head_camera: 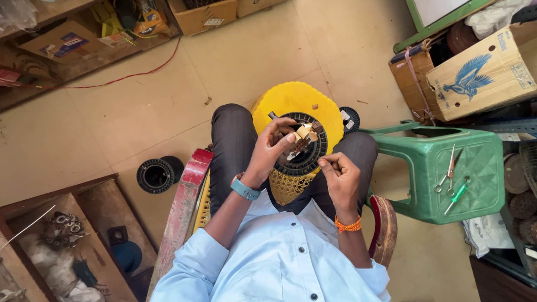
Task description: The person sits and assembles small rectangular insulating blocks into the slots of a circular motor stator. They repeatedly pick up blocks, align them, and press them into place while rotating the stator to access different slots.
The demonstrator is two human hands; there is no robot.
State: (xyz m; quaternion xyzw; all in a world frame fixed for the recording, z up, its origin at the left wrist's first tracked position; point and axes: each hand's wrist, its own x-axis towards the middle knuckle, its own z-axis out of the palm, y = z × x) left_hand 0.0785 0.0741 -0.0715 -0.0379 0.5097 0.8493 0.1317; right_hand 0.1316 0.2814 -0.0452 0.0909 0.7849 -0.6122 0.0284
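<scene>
1. Lighting: bright, even daylight; source not visible.
2. Shadows: soft, short, under the green stool (pixel 442 173).
3. Glare: none.
4. Focus: sharp centrally.
5. Edges: wide-angle bending, slight softness.

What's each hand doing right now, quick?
Left hand: closed on a small tan-wrapped part above the black spool.
Right hand: fingers pinched shut; what they hold cannot be told.

You hold a round black ribbed metal stator ring (pixel 305 152) tilted above the yellow plastic stool (pixel 296 100), its centre packed with tan paper insulation pieces (pixel 305 134). Your left hand (pixel 268 154) grips the ring's near edge; your right hand (pixel 341 176) pinches beside its lower rim.
</scene>
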